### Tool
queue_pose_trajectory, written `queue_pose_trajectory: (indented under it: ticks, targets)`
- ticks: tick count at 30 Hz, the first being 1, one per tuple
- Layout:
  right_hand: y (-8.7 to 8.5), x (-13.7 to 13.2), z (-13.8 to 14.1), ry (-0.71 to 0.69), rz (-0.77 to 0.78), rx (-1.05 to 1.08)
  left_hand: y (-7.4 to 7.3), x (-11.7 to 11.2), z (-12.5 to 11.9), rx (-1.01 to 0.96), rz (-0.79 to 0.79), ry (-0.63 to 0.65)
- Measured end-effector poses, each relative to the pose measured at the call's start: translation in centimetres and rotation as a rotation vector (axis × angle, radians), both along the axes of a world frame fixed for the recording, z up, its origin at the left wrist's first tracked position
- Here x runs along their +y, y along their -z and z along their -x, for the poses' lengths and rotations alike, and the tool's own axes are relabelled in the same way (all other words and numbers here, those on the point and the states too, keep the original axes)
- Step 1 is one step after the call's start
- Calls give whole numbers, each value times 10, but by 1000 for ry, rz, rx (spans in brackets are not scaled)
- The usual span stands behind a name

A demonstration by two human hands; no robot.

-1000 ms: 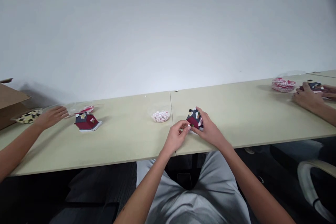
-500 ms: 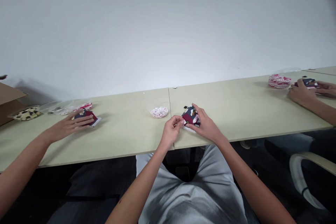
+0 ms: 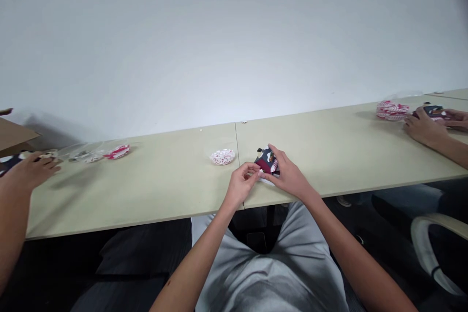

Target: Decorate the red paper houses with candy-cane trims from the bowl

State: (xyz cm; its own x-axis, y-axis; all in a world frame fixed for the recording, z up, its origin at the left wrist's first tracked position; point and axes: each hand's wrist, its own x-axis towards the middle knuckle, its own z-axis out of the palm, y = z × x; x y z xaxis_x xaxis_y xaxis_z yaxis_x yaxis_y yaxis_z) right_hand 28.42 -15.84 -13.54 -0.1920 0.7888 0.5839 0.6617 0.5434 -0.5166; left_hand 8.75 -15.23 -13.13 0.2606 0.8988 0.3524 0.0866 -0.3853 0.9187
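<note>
A small toy house (image 3: 266, 162) with maroon walls, a dark grey-blue roof and a pink-and-white striped piece on it rests on the table before me, on a white base. My right hand (image 3: 290, 173) is closed round its right side, the thumb along the front edge. At the front left of the house, the fingertips of my left hand (image 3: 243, 181) pinch a small white piece (image 3: 261, 172) against the maroon wall. My fingers hide part of that wall.
A clear bag of small pink-and-white pieces (image 3: 223, 157) lies left of the house. Further left are a red-and-white bundle (image 3: 117, 151), clear bags (image 3: 87, 155) and a cardboard box (image 3: 14, 132). Co-workers' hands (image 3: 426, 126) flank me. A red-and-white bundle (image 3: 392, 110) lies at right.
My left fingertips and the white piece have moved slightly right, closer in on the house wall. On the left, a co-worker's hand has carried another house away leftward to the box.
</note>
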Motion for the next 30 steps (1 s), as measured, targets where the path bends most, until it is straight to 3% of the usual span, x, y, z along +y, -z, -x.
queue_pose_trajectory:
  ticks: [12, 23, 30]
  targets:
    - [6, 5, 0, 20, -15, -32, 3, 2, 1, 62, -50, 32]
    - [4, 3, -1, 4, -7, -19, 0, -2, -1, 90, -177, -66]
    - [5, -3, 11, 102, -2, -11, 4, 1, 2, 94, -197, -135]
